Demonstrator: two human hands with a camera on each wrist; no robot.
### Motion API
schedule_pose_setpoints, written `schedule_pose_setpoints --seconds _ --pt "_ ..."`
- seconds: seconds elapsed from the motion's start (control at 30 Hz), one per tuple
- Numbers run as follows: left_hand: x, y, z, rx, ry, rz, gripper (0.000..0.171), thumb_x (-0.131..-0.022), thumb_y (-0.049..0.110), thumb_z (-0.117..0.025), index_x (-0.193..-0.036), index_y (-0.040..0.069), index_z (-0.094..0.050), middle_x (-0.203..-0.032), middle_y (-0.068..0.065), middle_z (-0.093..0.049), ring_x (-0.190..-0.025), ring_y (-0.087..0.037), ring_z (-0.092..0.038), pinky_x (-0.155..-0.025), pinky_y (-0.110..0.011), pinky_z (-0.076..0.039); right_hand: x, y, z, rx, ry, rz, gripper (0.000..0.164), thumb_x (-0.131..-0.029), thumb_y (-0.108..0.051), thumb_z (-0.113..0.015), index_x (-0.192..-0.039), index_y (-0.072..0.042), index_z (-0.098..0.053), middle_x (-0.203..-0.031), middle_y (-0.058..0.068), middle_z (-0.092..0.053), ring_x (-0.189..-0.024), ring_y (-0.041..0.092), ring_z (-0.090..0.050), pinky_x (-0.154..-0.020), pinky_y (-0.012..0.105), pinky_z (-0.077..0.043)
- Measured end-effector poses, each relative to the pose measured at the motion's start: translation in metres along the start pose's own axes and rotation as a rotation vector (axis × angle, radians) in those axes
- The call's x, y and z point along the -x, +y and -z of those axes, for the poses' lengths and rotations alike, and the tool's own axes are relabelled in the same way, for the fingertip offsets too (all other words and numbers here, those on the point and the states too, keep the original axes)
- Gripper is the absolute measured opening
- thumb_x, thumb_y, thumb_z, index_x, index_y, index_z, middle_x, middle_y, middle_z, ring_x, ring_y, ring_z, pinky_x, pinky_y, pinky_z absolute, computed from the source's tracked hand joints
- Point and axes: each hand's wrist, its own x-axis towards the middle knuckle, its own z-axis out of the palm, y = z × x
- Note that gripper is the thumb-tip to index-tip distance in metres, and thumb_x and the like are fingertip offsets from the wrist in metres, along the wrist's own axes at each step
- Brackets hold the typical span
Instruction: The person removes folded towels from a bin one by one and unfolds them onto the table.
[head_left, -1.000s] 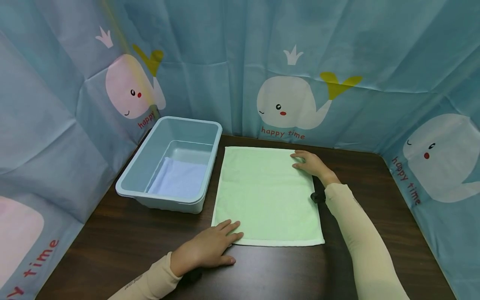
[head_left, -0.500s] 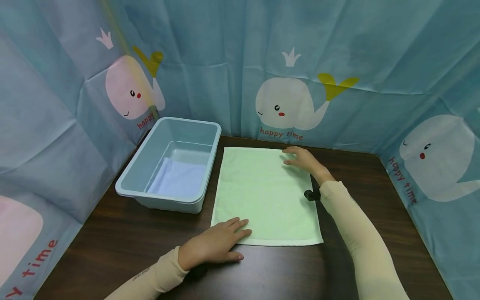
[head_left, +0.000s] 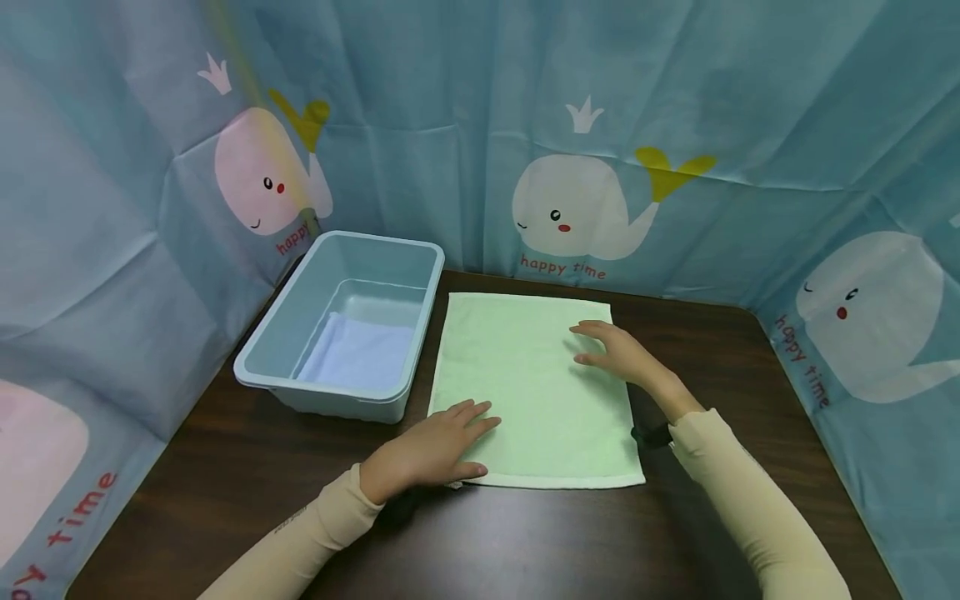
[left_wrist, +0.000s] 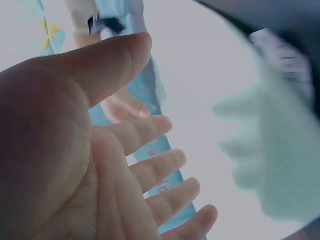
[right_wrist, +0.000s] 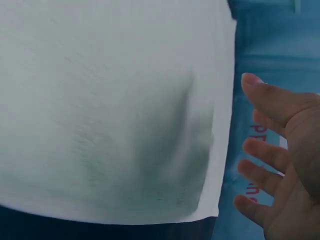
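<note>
A pale green towel with white edges lies flat on the dark wooden table. Over its near left corner is my left hand, fingers spread; the left wrist view shows a gap and a shadow between that hand and the cloth. My right hand hovers above the towel's right side with loosely bent fingers. In the right wrist view the right hand holds nothing, and its shadow falls on the towel. A printed label sticks out at the towel's edge.
A light blue plastic basin stands left of the towel, with a folded lilac cloth on its bottom. Whale-print curtains hang around the back and sides of the table.
My left hand has risen off the towel and shifted slightly away from the table's front. My right hand has moved off the far right corner, first leftward, then nearer. The towel stays flat.
</note>
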Motion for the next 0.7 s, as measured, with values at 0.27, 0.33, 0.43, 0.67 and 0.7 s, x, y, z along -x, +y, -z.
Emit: schedule_pose_setpoints --seconds 0.27,0.33,0.43,0.67,0.7 --pt "-0.037 0.004 0.018 0.002 0.015 0.087 0.07 -0.097 0.045 -0.059 -0.156 0.017 -0.032 -0.164 -0.01 -0.028 -0.151 -0.033 -0.03 -0.116 -0.049 -0.038 0.059 -0.013 -0.011 0.003 -0.01 -0.019 0.066 -0.092 -0.044 -0.068 -0.149 -0.02 -0.045 -0.16 0.012 -0.035 -0.148 0.039 -0.03 -0.112 0.064 -0.033" --pt "-0.05 0.002 0.024 0.012 0.016 0.136 0.07 -0.098 0.044 -0.058 -0.157 0.017 -0.03 -0.165 -0.009 -0.026 -0.152 -0.033 -0.028 -0.117 -0.049 -0.037 0.072 -0.014 -0.014 0.008 -0.015 -0.025 0.067 -0.091 -0.042 -0.069 -0.15 -0.02 -0.044 -0.16 0.013 -0.035 -0.147 0.041 -0.031 -0.111 0.065 -0.034" --pt "-0.071 -0.003 0.031 0.033 0.011 0.206 0.07 -0.1 0.043 -0.056 -0.158 0.016 -0.026 -0.166 -0.01 -0.021 -0.153 -0.034 -0.024 -0.118 -0.049 -0.035 0.091 -0.017 -0.019 0.027 -0.013 -0.025 0.068 -0.09 -0.039 -0.07 -0.15 -0.019 -0.045 -0.159 0.016 -0.035 -0.145 0.044 -0.032 -0.108 0.066 -0.035" --pt "-0.115 -0.033 0.04 0.114 -0.038 0.337 0.071 -0.103 0.042 -0.047 -0.161 0.018 -0.013 -0.169 -0.01 -0.008 -0.156 -0.035 -0.011 -0.123 -0.053 -0.024 0.127 -0.023 -0.033 0.073 0.025 0.017 0.069 -0.086 -0.042 -0.074 -0.147 -0.019 -0.049 -0.155 0.017 -0.042 -0.14 0.046 -0.04 -0.104 0.07 -0.036" --pt "-0.119 -0.038 0.041 0.129 -0.039 0.357 0.071 -0.104 0.042 -0.046 -0.161 0.018 -0.012 -0.169 -0.01 -0.007 -0.156 -0.036 -0.01 -0.124 -0.053 -0.022 0.13 -0.024 -0.035 0.084 0.031 0.026 0.069 -0.086 -0.042 -0.074 -0.146 -0.018 -0.05 -0.154 0.018 -0.043 -0.139 0.046 -0.041 -0.103 0.071 -0.035"
